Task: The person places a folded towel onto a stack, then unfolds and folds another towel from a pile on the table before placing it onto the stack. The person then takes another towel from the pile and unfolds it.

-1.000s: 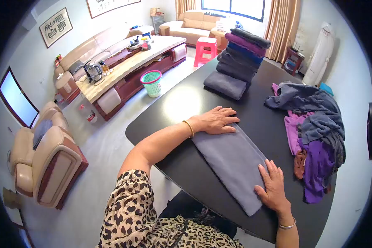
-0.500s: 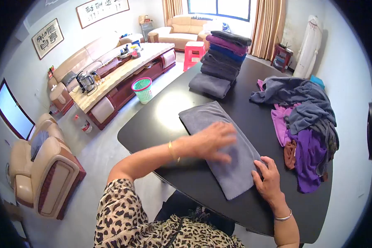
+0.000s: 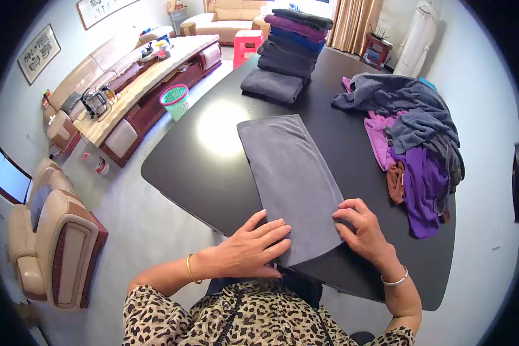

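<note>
A grey towel [image 3: 291,173], folded into a long strip, lies flat on the dark table in front of me. My left hand [image 3: 251,245] rests with its fingers spread on the towel's near left edge. At the opposite edge, my right hand [image 3: 364,232] has curled its thumb and fingers together on the fabric. Farther back stands a stack of folded towels [image 3: 291,57] in grey, blue, purple and black. To the right is a loose heap of unfolded cloths [image 3: 415,132], grey, pink, purple and brown.
The black table [image 3: 196,173] has a rounded left corner. Beyond it are a green wastebasket [image 3: 176,104], a red stool [image 3: 247,46] and a long low table [image 3: 138,86]. A beige armchair [image 3: 69,242] stands at the left, and a white wall runs along the right.
My left hand has moved from above the middle of the towel to its near left edge. The right hand stays at the right edge. The whole view has shifted slightly.
</note>
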Demonstrator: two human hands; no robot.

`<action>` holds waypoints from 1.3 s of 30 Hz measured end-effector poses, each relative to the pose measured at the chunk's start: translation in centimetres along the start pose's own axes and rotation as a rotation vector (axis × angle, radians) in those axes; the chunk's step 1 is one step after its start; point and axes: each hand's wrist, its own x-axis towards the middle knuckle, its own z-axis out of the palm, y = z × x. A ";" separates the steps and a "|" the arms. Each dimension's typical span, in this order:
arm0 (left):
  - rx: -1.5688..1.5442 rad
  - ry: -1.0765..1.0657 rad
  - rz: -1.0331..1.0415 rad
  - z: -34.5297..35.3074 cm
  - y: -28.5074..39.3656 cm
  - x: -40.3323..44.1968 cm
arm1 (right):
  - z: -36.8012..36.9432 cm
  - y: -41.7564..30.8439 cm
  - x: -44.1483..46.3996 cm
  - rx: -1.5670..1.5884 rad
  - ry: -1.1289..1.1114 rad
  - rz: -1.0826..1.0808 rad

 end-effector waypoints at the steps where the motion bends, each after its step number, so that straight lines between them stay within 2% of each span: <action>1: -0.011 0.001 0.002 -0.1 0.2 -0.4 | -0.3 -0.8 -0.2 -0.002 -0.005 0.009; 4: 0.061 -0.003 0.028 0.1 0.1 -1.8 | -2.0 -4.2 -0.7 -0.032 -0.253 0.039; 5: 0.095 0.061 0.038 0.8 -0.4 -2.4 | -2.1 -4.7 -0.7 -0.032 -0.255 0.054; 7: 0.104 0.119 0.055 1.7 -0.5 -2.9 | -2.1 -5.1 -0.9 -0.257 -0.193 -0.235; 9: 0.109 0.226 0.027 2.4 -0.7 -2.7 | -1.4 -4.2 -1.9 -0.208 -0.205 -0.180; 15: 0.033 0.246 0.003 2.5 -0.7 -2.6 | 0.0 -3.2 -3.3 -0.214 -0.122 -0.174; 21: 0.017 0.265 0.060 2.3 -0.9 -3.1 | 0.3 -3.2 -4.1 -0.204 -0.130 -0.203; 25: -0.134 0.303 0.016 1.5 -0.3 -3.2 | -1.7 -5.3 -2.8 -0.199 -0.150 -0.214; 27: -0.184 0.317 -0.002 0.6 -0.2 -3.0 | -2.4 -5.2 -1.9 0.048 -0.206 -0.166; 29: -0.365 0.314 -0.101 -0.5 -0.5 -2.7 | -2.6 -4.6 -0.5 0.269 -0.221 -0.019; 31: -0.402 0.327 -0.145 -1.7 -0.8 -2.0 | -3.6 -3.7 2.0 0.295 -0.316 0.143; 34: -0.859 0.362 -0.699 -2.6 -2.3 -0.6 | -2.4 -1.0 6.1 0.581 -0.207 0.405; 35: -0.852 0.367 -0.699 -2.2 -3.1 0.1 | -1.7 0.1 7.4 0.641 -0.159 0.477; 36: -0.969 0.457 -0.729 -1.5 -4.1 0.9 | -1.1 0.5 8.3 0.736 -0.132 0.585; 37: -1.084 0.547 -0.754 -1.1 -4.8 1.3 | -0.3 0.9 8.5 0.736 -0.130 0.576; 39: -0.969 0.478 -0.774 -0.8 -5.7 1.1 | 0.8 1.4 8.5 0.710 -0.136 0.587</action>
